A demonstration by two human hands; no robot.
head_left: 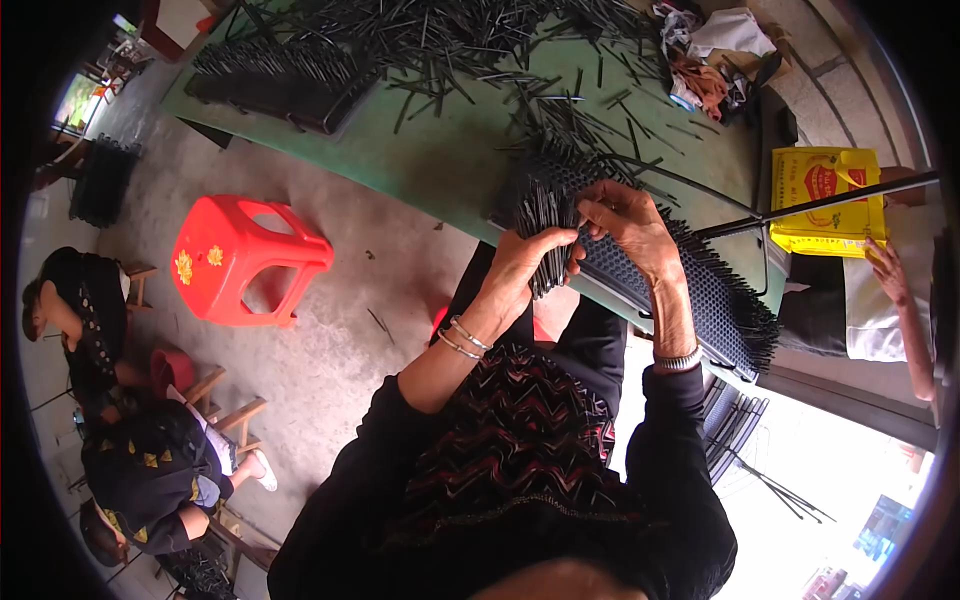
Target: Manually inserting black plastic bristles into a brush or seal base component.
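A bundle of thin black rods (pixel 543 212) is gripped in my left hand (pixel 522 258), with the thumb lying across it and the rod ends sticking out above and below. My right hand (pixel 636 232) is beside the bundle, its thumb and fingers pinched together close to my left thumb. What the right fingertips hold is too small to make out. Under and beside my right hand lies a black tray with a grid of holes (pixel 690 275). Many rods stand up along its right edge and at its far end.
Loose black rods (pixel 440 45) are heaped over the far part of the green table (pixel 430 190). A second rod-filled tray (pixel 270 100) lies at the table's far left. A red stool (pixel 215 260) stands left. At right, a person's hand (pixel 885 270) touches a yellow bag (pixel 825 200).
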